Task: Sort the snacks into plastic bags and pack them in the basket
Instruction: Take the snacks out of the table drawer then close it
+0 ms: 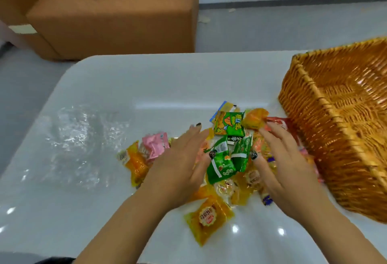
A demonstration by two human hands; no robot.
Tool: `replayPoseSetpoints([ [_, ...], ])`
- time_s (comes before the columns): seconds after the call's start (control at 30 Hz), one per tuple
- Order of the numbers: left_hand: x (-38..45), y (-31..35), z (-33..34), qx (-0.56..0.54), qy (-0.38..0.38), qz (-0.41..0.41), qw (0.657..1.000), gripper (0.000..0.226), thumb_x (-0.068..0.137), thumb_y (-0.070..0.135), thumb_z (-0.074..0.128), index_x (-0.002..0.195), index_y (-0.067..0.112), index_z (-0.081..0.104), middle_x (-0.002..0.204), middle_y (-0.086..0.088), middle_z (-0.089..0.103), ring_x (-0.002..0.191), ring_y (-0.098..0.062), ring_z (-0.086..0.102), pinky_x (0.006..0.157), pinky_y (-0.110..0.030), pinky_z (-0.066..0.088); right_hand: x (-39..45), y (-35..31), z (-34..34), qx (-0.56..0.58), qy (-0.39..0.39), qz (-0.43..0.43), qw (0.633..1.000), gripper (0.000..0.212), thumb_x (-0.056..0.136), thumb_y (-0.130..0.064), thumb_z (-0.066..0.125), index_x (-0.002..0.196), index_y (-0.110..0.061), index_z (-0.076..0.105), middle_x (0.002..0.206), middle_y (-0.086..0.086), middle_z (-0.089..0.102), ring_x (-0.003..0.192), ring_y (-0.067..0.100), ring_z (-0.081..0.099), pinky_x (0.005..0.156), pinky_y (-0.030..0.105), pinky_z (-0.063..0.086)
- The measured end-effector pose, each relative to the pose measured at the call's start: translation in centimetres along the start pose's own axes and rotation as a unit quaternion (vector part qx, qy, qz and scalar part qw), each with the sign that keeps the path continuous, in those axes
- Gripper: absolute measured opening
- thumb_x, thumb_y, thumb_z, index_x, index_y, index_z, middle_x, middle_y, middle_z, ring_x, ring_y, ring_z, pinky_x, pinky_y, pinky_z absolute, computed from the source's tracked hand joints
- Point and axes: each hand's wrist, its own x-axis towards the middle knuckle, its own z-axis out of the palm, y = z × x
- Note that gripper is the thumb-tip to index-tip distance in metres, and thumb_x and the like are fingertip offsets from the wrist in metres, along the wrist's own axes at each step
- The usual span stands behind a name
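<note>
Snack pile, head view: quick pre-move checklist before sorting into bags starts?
1. Left hand free: ok, fingers straight over the snack pile.
2. Right hand free: ok, open beside the green packets.
3. Plastic bags within reach: ok, lying left of the pile.
4. Bag mouth open: cannot tell.
5. Basket ready: not ok, tipped on its side.
6. Snacks grouped by kind: not ok, mixed.

Table (146, 87): glossy white, smooth. Basket (339, 129) on it: woven wicker, rough. Snack packets (228, 154) beside basket: shiny plastic film. Clear crinkled plastic bags (79, 138) left of packets.
</note>
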Motion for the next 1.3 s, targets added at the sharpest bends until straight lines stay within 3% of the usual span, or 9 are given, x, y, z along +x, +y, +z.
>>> replayPoseSetpoints([
  [0.07, -0.3, 2.8, -3.4, 0.006, -0.007, -0.007, 1.000, 0.053, 0.102, 0.044, 0.035, 0.152, 0.039, 0.017, 0.160, 0.022, 0.006, 0.144, 0.009, 0.001, 0.119, -0.021, 0.008, 1.1, -1.5, -4.4, -0.007, -0.045, 0.021, 0.999, 0.052, 0.099, -0.035, 0.044, 0.147, -0.018, 0.035, 0.154, -0.003, 0.026, 0.140, 0.012, 0.025, 0.112, 0.027, 0.027],
  [0.13, -0.3, 5.9, -6.9, -0.007, -0.020, -0.026, 0.999, 0.052, 0.102, 0.045, 0.033, 0.151, 0.041, 0.017, 0.160, 0.021, 0.006, 0.146, 0.006, 0.001, 0.116, -0.020, 0.009, 2.3, -3.0, -8.9, -0.024, -0.101, 0.042, 0.994, 0.052, 0.099, -0.038, 0.036, 0.149, -0.024, 0.028, 0.155, -0.009, 0.019, 0.141, 0.009, 0.024, 0.110, 0.030, 0.033],
  [0.27, 0.3, 12.1, -12.1, -0.012, -0.038, -0.041, 0.998, 0.049, 0.103, 0.045, 0.032, 0.151, 0.037, 0.023, 0.162, 0.014, 0.009, 0.148, 0.000, 0.002, 0.116, -0.021, 0.010, 4.3, -4.8, -17.3, -0.048, -0.175, 0.062, 0.981, 0.051, 0.101, -0.046, 0.030, 0.148, -0.026, 0.026, 0.155, -0.010, 0.014, 0.141, 0.009, 0.024, 0.105, 0.025, 0.035],
  [0.37, 0.2, 17.1, -15.7, -0.016, -0.035, -0.054, 0.998, 0.049, 0.104, 0.042, 0.033, 0.151, 0.031, 0.027, 0.162, 0.009, 0.014, 0.149, -0.004, 0.007, 0.116, -0.022, 0.012, 4.9, -5.6, -23.1, -0.057, -0.201, 0.057, 0.976, 0.058, 0.101, -0.049, 0.029, 0.151, -0.022, 0.022, 0.159, -0.008, 0.008, 0.143, 0.012, 0.022, 0.110, 0.028, 0.033],
  [0.47, -0.5, 21.7, -18.2, -0.016, -0.037, -0.063, 0.997, 0.048, 0.104, 0.041, 0.033, 0.151, 0.029, 0.030, 0.161, 0.008, 0.020, 0.149, -0.007, 0.013, 0.115, -0.023, 0.014, 5.0, -5.9, -28.2, -0.059, -0.214, 0.055, 0.974, 0.059, 0.101, -0.047, 0.032, 0.152, -0.017, 0.022, 0.159, -0.004, 0.012, 0.145, 0.015, 0.020, 0.113, 0.031, 0.029],
  [0.63, -1.7, 27.0, -20.4, -0.010, -0.042, -0.089, 0.995, 0.047, 0.105, 0.041, 0.034, 0.150, 0.027, 0.033, 0.159, 0.006, 0.027, 0.147, -0.011, 0.020, 0.116, -0.027, 0.020, 5.9, -5.8, -34.2, -0.068, -0.247, 0.035, 0.966, 0.062, 0.101, -0.047, 0.032, 0.152, -0.014, 0.023, 0.156, 0.001, 0.023, 0.140, 0.020, 0.030, 0.110, 0.034, 0.035],
  [0.83, -2.4, 30.5, -21.0, 0.004, -0.044, -0.100, 0.994, 0.049, 0.104, 0.040, 0.035, 0.151, 0.024, 0.032, 0.159, 0.004, 0.027, 0.145, -0.015, 0.027, 0.114, -0.029, 0.024, 7.2, -5.4, -37.7, -0.087, -0.273, 0.004, 0.958, 0.062, 0.101, -0.047, 0.033, 0.152, -0.013, 0.024, 0.157, 0.004, 0.024, 0.144, 0.020, 0.025, 0.114, 0.034, 0.027],
  [1.13, 0.2, 31.7, -19.9, 0.011, -0.063, -0.099, 0.993, 0.050, 0.104, 0.039, 0.037, 0.151, 0.022, 0.032, 0.160, 0.002, 0.026, 0.145, -0.016, 0.026, 0.115, -0.032, 0.024, 6.9, -3.7, -37.1, -0.098, -0.318, 0.002, 0.943, 0.059, 0.101, -0.044, 0.037, 0.150, -0.014, 0.027, 0.154, 0.004, 0.029, 0.139, 0.022, 0.032, 0.112, 0.036, 0.035],
  [1.3, 2.6, 32.7, -18.3, -0.012, -0.079, -0.087, 0.993, 0.051, 0.104, 0.037, 0.038, 0.151, 0.021, 0.030, 0.162, 0.000, 0.020, 0.148, -0.016, 0.020, 0.117, -0.030, 0.018, 7.5, -1.5, -36.9, -0.112, -0.338, 0.020, 0.934, 0.057, 0.102, -0.041, 0.038, 0.150, -0.014, 0.026, 0.155, 0.006, 0.028, 0.143, 0.024, 0.027, 0.113, 0.037, 0.030],
])
